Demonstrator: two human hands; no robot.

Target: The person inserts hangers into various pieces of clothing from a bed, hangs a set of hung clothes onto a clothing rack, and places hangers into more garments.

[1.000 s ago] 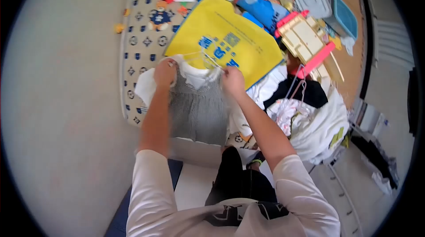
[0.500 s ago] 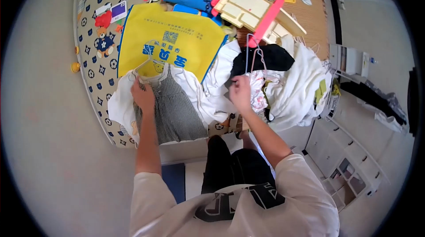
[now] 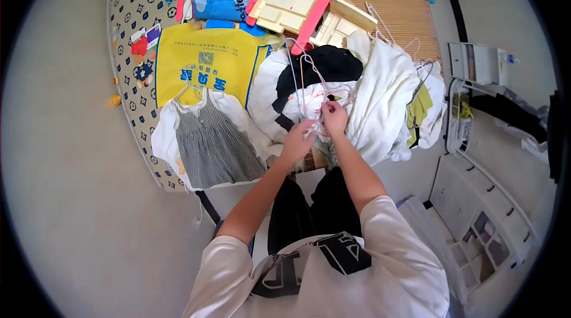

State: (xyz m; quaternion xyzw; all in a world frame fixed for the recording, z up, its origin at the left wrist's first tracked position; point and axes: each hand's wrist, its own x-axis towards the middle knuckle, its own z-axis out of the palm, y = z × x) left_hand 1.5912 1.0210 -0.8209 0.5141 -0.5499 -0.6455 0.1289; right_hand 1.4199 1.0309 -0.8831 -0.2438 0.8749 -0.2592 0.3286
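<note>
A white garment with a pink print (image 3: 299, 104) lies in front of me among other clothes. My right hand (image 3: 335, 119) pinches it near its right side. Curled at its lower edge, the fingers of my left hand (image 3: 299, 141) also grip it, though the fingertips are partly hidden. Over the garment lie a pink hanger (image 3: 303, 80) and a pale lilac hanger (image 3: 289, 50). A grey checked dress with white sleeves (image 3: 217, 142) is spread out to the left on a white hanger (image 3: 188, 84). Black cloth (image 3: 333, 68) sits just beyond my hands.
A yellow bag (image 3: 178, 50) lies behind the dress. Farther back are a cream and pink toy piece (image 3: 291, 3) and a blue bag (image 3: 223, 6). White clothes (image 3: 380, 98) and a green garment (image 3: 420, 107) are heaped at right. Loose hangers (image 3: 380, 24) lie beyond them.
My left hand has let go of the checked dress and moved right to the printed garment. My right hand now grips that garment too. The view has shifted right.
</note>
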